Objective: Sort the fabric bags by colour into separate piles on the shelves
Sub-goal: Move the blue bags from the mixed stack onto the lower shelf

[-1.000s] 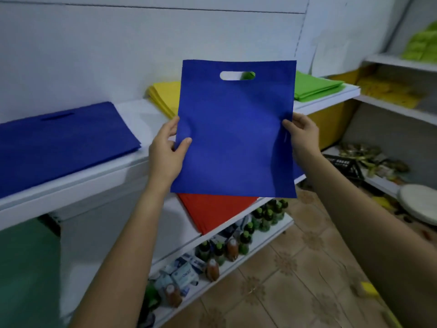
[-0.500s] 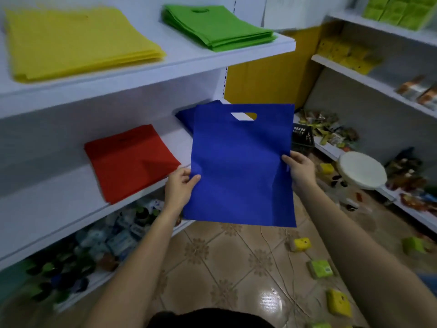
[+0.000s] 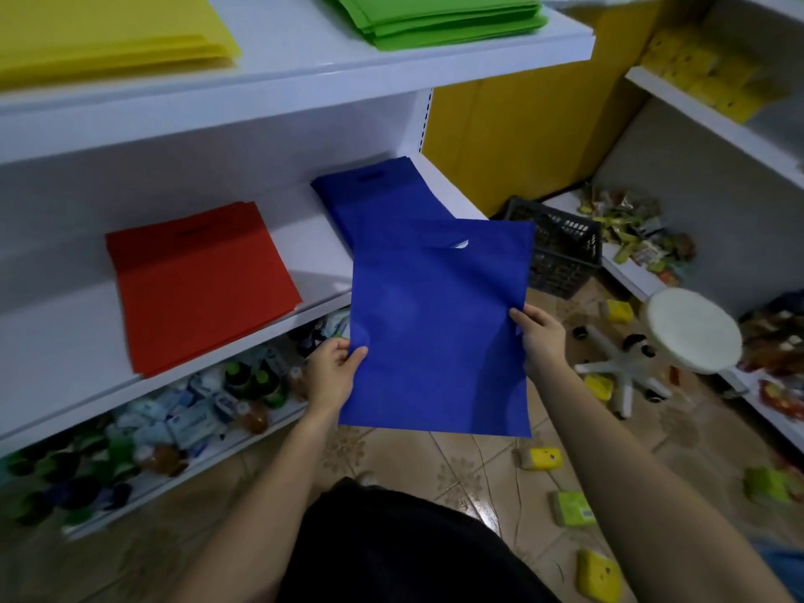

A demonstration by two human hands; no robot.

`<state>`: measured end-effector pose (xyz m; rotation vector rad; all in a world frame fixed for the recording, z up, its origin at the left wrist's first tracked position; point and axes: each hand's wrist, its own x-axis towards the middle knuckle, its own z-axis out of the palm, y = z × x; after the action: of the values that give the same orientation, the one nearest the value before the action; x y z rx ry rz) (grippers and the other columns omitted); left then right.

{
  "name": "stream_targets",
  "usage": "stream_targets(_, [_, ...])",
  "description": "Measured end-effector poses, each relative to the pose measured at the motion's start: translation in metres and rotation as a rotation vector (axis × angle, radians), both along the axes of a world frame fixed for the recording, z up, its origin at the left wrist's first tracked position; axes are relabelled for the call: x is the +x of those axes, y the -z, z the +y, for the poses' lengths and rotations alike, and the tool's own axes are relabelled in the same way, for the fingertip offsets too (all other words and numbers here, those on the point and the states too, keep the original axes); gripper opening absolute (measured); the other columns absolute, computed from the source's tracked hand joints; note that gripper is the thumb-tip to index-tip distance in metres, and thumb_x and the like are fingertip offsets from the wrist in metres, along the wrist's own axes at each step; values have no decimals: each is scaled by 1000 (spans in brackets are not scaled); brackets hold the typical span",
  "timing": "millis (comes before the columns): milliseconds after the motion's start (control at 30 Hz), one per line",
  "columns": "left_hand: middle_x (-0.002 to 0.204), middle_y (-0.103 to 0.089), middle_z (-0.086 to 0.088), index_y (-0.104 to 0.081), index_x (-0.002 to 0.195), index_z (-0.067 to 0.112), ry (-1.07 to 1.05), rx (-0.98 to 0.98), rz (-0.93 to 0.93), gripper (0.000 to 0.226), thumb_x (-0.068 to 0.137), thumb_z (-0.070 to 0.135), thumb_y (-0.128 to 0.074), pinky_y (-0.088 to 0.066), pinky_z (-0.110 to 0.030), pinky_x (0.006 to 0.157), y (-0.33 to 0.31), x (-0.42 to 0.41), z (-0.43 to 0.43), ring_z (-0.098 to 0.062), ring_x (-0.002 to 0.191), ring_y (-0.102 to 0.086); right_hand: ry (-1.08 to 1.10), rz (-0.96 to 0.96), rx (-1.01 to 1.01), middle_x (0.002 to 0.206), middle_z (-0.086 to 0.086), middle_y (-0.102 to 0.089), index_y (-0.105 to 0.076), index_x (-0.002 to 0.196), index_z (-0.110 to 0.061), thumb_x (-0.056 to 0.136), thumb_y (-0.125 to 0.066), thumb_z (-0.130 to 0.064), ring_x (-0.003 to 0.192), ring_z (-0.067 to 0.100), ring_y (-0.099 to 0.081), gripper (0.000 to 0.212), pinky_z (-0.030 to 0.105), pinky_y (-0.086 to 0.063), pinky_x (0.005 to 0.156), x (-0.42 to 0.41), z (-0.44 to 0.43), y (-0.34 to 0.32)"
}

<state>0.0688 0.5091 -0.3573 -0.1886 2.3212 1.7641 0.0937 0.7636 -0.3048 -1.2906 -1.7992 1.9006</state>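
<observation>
I hold a flat blue fabric bag with a cut-out handle in front of the middle shelf. My left hand pinches its left edge and my right hand pinches its right edge. Just behind the bag's top edge lies a pile of blue bags at the right end of that shelf. A pile of red bags lies to its left. On the upper shelf lie a yellow pile and a green pile.
Bottles and small boxes fill the bottom shelf. A black crate, a white round stool and scattered yellow and green packets lie on the tiled floor. More shelves with goods stand at the right.
My view has dropped and swung right, from the top shelf to the middle one. The blue bag has come down with both hands and now hangs just in front of the blue pile.
</observation>
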Motion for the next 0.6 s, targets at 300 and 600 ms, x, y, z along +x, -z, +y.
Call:
stream_targets(300, [92,-66,-6,-60,89,4,-17,-21,-69,9,90,13,-58,-53,-41,76,19,-63,30,-21,86,-64,-111,-44,8,86,-4,-60,-61,95,-17,91,-56,-14,78,13,-57,6,28,-47,70,-92,38,25])
stream_targets(600, [99,-64,-6,-60,108,3,-251,-56,-50,20,92,0,-48,-47,-28,77,35,-151,71,-18,89,-60,-370,-65,26,104,10,-64,-62,98,-7,89,-59,-12,96,27,-60,11,41,-51,89,-239,78,56])
